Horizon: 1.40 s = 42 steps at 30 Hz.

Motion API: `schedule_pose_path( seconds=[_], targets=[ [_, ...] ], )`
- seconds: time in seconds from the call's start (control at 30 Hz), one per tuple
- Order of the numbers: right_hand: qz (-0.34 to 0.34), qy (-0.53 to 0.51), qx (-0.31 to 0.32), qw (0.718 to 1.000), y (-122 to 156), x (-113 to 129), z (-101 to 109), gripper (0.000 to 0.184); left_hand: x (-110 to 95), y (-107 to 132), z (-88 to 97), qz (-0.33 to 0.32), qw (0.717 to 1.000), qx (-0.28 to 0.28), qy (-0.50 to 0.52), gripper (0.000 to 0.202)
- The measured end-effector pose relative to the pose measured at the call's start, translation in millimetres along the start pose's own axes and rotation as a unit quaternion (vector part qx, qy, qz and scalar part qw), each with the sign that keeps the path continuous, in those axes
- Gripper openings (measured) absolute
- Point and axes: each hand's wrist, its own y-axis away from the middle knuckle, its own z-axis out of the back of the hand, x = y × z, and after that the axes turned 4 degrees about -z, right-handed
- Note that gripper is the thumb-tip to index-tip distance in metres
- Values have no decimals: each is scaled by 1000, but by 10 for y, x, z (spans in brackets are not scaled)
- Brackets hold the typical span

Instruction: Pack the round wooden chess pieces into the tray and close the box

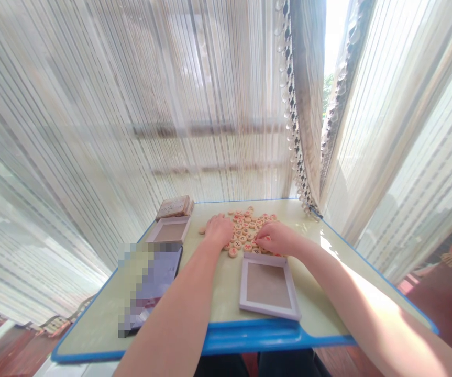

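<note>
Round wooden Chinese chess pieces (237,244) with red and dark characters lie in a loose, crowded pile toward the far middle of the table. My left hand (220,228) rests palm down at the pile's left side, fingers stretched forward over the pieces. At the right side of the pile, my right hand (277,238) has its thumb and fingers closed on a piece, which is mostly hidden by them. A shallow open box tray (243,285), white-rimmed with a brownish bottom, lies just in front of the pile, nearest my right forearm.
Left of the pile lies another shallow tray (187,229), with a box (173,206) behind it. A tablet (162,283), partly pixelated, rests near my left forearm. The pale table (226,301) has a raised blue edge. Striped curtains (210,104) hang close behind it.
</note>
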Motion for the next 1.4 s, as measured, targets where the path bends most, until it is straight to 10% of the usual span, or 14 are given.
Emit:
schedule_pose_path(
  seconds=[0.47,0.6,0.7,1.4],
  targets=[
    [-54,2,-8,999,-67,-110,-97,17,-166,104,479,-11,996,10,91,31],
    [-52,20,-39,998,-53,-82,-93,18,-245,258,710,-97,957,218,165,23],
    [-70,16,-76,995,-60,-73,-110,26,-335,347,787,-149,941,270,139,25],
    [-99,-18,-114,988,-304,-146,-161,28,-127,237,578,-121,947,279,100,16]
  ],
)
